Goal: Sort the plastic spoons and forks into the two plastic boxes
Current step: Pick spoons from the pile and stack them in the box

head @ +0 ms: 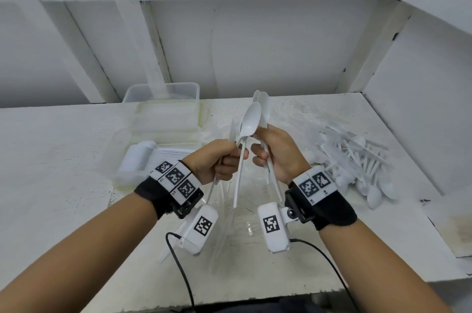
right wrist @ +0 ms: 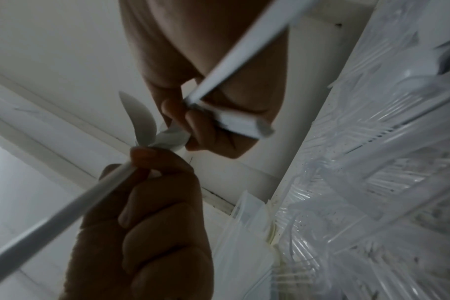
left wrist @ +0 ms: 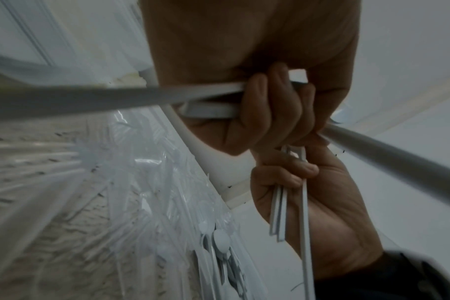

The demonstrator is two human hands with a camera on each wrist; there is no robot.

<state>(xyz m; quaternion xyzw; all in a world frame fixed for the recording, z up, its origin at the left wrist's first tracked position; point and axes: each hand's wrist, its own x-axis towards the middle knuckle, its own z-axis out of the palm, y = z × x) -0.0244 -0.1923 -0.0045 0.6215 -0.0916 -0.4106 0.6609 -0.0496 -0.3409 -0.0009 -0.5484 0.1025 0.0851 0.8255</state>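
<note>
The left hand [left wrist: 270, 113], seen from below the palm, curls its fingers round several thin white plastic cutlery handles [left wrist: 211, 110]. Just beyond it the right hand [left wrist: 308, 199] grips a small bundle of flat white plastic handles [left wrist: 279, 211]. To the left lies a blurred heap of white plastic cutlery [left wrist: 219, 243] on a rough pale tabletop [left wrist: 39, 182].

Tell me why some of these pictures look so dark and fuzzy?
Head view: bright and even, so the spoons look sharp; straight wall edges bend near the borders. Left wrist view: dim, and the handle nearest the lens smears into a grey bar. Right wrist view: the right hand is in shadow against the pale wall, and the handles blur.
</note>
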